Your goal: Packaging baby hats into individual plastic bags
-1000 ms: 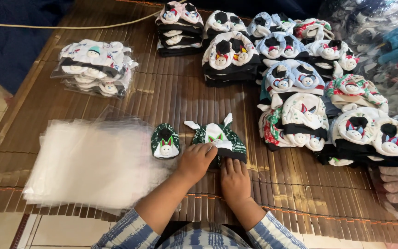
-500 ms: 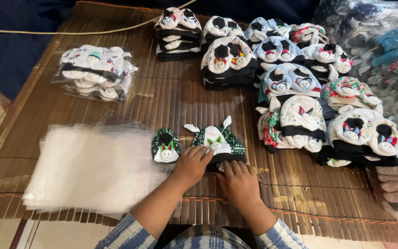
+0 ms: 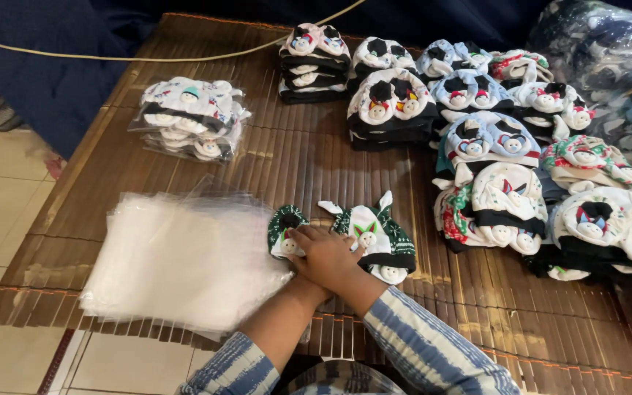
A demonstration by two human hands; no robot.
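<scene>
Low in the middle of the frame the two hands overlap, wrists crossed. The right hand [image 3: 327, 256] lies on top, its fingers [image 3: 303, 238] pressed flat and close together, tips reaching left onto a small green sock with a snowman face [image 3: 284, 228]. The left hand [image 3: 351, 281] is mostly hidden beneath it, so whether its fingers are spread or curled cannot be told; it rests against the folded green and white hat [image 3: 380, 241] just right of centre. Sock and hat lie side by side on the bamboo-slat worktop [image 3: 309, 164], nearly touching.

To the left, just beside the sock, lies one loose pile of clear plastic bags [image 3: 181, 256], its right edge touching the sock. In the upper left sits one sealed bundle of hats in plastic [image 3: 188, 121], well apart from the hands. Across the top and down the right side crowd about nine stacks of folded hats [image 3: 393, 106], the nearest, a red and white stack [image 3: 491, 208], close to the hat's right side. A bulging plastic sack [image 3: 601, 44] fills the upper right corner.

Open worktop remains between the bagged bundle and the stacks, running down the centre to the hands. The worktop's near edge [image 3: 60, 311] runs along the bottom left, with tiled floor [image 3: 1, 190] beyond. A thin cord [image 3: 111, 57] crosses the top left.
</scene>
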